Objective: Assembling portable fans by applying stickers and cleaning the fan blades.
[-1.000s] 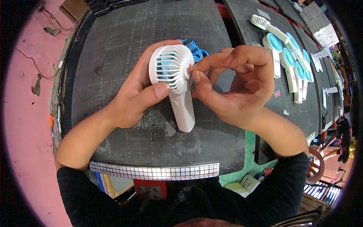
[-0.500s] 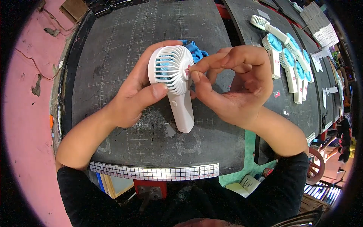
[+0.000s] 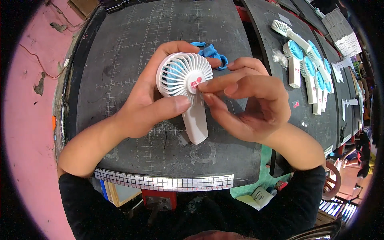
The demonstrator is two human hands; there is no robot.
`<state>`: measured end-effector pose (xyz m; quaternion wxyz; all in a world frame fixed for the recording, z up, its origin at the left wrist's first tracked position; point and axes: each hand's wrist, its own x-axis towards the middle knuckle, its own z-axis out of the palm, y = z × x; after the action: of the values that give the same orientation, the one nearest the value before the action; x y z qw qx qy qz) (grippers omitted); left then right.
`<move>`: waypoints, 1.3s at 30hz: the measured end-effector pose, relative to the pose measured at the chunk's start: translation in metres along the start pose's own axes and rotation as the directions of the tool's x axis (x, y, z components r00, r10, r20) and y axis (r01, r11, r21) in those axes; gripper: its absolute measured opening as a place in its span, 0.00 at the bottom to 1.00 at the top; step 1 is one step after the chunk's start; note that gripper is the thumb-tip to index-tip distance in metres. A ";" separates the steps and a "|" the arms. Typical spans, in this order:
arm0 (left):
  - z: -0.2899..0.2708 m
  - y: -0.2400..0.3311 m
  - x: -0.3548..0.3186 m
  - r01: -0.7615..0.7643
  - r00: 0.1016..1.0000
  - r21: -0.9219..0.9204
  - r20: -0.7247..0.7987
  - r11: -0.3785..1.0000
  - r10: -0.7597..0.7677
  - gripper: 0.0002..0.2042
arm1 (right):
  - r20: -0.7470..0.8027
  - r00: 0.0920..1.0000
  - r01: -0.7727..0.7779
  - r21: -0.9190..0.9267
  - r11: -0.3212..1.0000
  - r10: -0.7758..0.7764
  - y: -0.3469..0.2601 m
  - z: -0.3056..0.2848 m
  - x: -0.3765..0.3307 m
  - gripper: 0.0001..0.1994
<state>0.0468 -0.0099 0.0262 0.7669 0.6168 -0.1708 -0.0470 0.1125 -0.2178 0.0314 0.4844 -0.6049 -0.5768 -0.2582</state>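
My left hand (image 3: 148, 100) is wrapped round the head of a white handheld fan (image 3: 198, 120), thumb on the near side of its grille. The fan's handle points toward me, and light-blue blades show through the slats. A small red mark sits on the round hub (image 3: 195, 82) at the middle of the grille. My right hand (image 3: 256, 100) is at the hub's right side: the index fingertip touches it, and the thumb tip is a little below, apart from the index finger. No held thing shows between them. Behind the fan lies a crumpled blue strap-like cloth (image 3: 216, 54).
Several white fans with blue blades (image 3: 308, 66) lie grouped on the right-hand board, beside crumpled clear plastic (image 3: 280, 58) and a small red-printed piece (image 3: 296, 104). A gridded ruler strip (image 3: 164, 183) runs along the dark board's (image 3: 132, 156) front edge. A pink wall (image 3: 28, 132) stands left.
The fan has turned so its hub and red mark face me more. My right thumb and index finger, pinched at the hub before, are now slightly apart. The view has shifted a little.
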 end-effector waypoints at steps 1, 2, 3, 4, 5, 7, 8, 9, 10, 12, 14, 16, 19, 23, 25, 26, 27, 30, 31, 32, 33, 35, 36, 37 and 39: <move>0.001 -0.001 0.000 -0.033 0.999 -0.007 -0.003 0.999 0.033 0.40 | 0.134 0.991 -0.002 -0.009 1.000 0.003 -0.001 -0.004 0.001 0.25; 0.000 -0.002 0.001 -0.035 0.999 -0.007 -0.009 0.999 0.035 0.40 | 0.138 0.990 0.000 -0.004 1.000 0.001 0.000 -0.005 0.000 0.25; -0.001 -0.003 0.001 -0.053 0.999 -0.017 0.009 0.998 0.053 0.39 | 0.127 0.992 0.015 -0.032 0.999 -0.011 0.003 -0.006 -0.001 0.24; -0.002 -0.005 0.001 -0.070 0.997 -0.028 0.027 0.997 0.071 0.38 | 0.117 0.993 0.028 -0.060 0.998 -0.020 0.004 -0.005 -0.001 0.24; -0.002 -0.005 0.001 -0.071 0.997 -0.030 0.021 0.997 0.071 0.38 | 0.122 0.992 0.027 -0.056 0.998 -0.020 0.002 -0.004 0.002 0.24; -0.003 -0.003 0.001 -0.072 0.997 0.015 0.026 0.997 0.072 0.38 | 0.177 0.983 0.083 -0.226 0.970 -0.043 -0.004 -0.003 0.008 0.23; -0.004 -0.003 0.001 -0.072 0.997 0.012 0.023 0.997 0.071 0.38 | 0.181 0.983 0.082 -0.224 0.971 -0.041 -0.003 -0.002 0.007 0.23; -0.005 -0.003 0.001 -0.061 0.998 0.015 0.027 0.998 0.061 0.37 | 0.183 0.979 0.141 -0.281 0.949 -0.092 -0.001 -0.001 0.005 0.22; -0.006 -0.002 -0.001 -0.048 0.998 0.023 0.028 0.999 0.047 0.37 | 0.185 0.972 0.199 -0.332 0.922 -0.143 0.000 0.001 0.004 0.21; -0.006 -0.002 -0.003 -0.021 1.000 0.010 0.018 1.000 0.021 0.37 | 0.203 0.967 0.214 -0.320 0.923 -0.154 0.005 0.000 0.005 0.21; -0.007 -0.003 -0.001 -0.004 1.000 -0.007 0.022 1.000 0.004 0.37 | 0.225 0.961 0.232 -0.322 0.918 -0.164 0.006 -0.003 0.005 0.21; -0.010 -0.004 -0.001 -0.012 0.999 0.031 0.045 0.999 0.011 0.37 | 0.208 0.971 0.176 -0.302 0.937 -0.115 0.006 -0.003 0.004 0.19; -0.010 -0.006 0.000 -0.065 0.997 0.057 0.049 0.996 0.062 0.36 | 0.152 0.986 0.117 -0.287 0.951 -0.075 0.005 0.000 0.005 0.18; -0.008 -0.003 -0.002 -0.029 0.998 0.042 0.054 0.999 0.027 0.36 | 0.185 0.976 0.174 -0.333 0.927 -0.117 0.004 -0.002 0.004 0.17; -0.007 -0.002 -0.003 -0.014 1.000 0.036 0.021 0.999 0.014 0.36 | 0.200 0.975 0.151 -0.283 0.947 -0.096 0.004 -0.005 0.005 0.18; -0.009 -0.002 -0.003 -0.018 1.000 0.040 0.022 0.999 0.017 0.36 | 0.198 0.975 0.155 -0.285 0.946 -0.100 0.004 -0.004 0.005 0.18; -0.012 -0.003 -0.003 -0.051 0.998 0.041 0.048 0.998 0.049 0.34 | 0.165 0.983 0.121 -0.270 0.955 -0.078 0.004 -0.002 0.004 0.18; -0.011 -0.002 -0.003 -0.093 0.993 0.034 0.070 0.995 0.091 0.32 | 0.123 0.988 0.130 -0.300 0.945 -0.097 0.007 0.003 0.003 0.16; -0.010 -0.001 -0.004 -0.101 0.993 0.029 0.059 0.994 0.099 0.32 | 0.114 0.983 0.173 -0.341 0.924 -0.142 0.008 0.004 0.004 0.15; -0.010 -0.001 -0.004 -0.102 0.993 0.030 0.060 0.994 0.100 0.32 | 0.113 0.983 0.174 -0.342 0.923 -0.144 0.007 0.004 0.005 0.15; -0.010 -0.002 -0.005 -0.090 0.994 0.020 0.059 0.996 0.089 0.32 | 0.131 0.980 0.184 -0.345 0.920 -0.147 0.006 0.002 0.005 0.15; -0.012 -0.003 -0.005 -0.080 0.995 0.012 0.058 0.997 0.079 0.32 | 0.146 0.977 0.195 -0.349 0.917 -0.153 0.006 0.000 0.005 0.15; -0.012 -0.004 -0.006 -0.087 0.994 0.014 0.060 0.996 0.086 0.33 | 0.135 0.978 0.193 -0.319 0.928 -0.157 0.007 0.000 0.004 0.15; -0.013 -0.004 -0.005 -0.095 0.994 0.017 0.062 0.995 0.093 0.33 | 0.123 0.979 0.190 -0.288 0.939 -0.161 0.009 0.000 0.004 0.16; -0.012 -0.002 -0.004 -0.134 0.989 0.039 0.068 0.990 0.131 0.33 | 0.060 0.993 0.109 -0.233 0.966 -0.097 0.012 0.001 0.002 0.16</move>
<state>0.0472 0.0023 0.0210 0.7487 0.6189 -0.2372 -0.0123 0.1239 -0.2147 0.0298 0.3807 -0.6336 -0.5842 -0.3352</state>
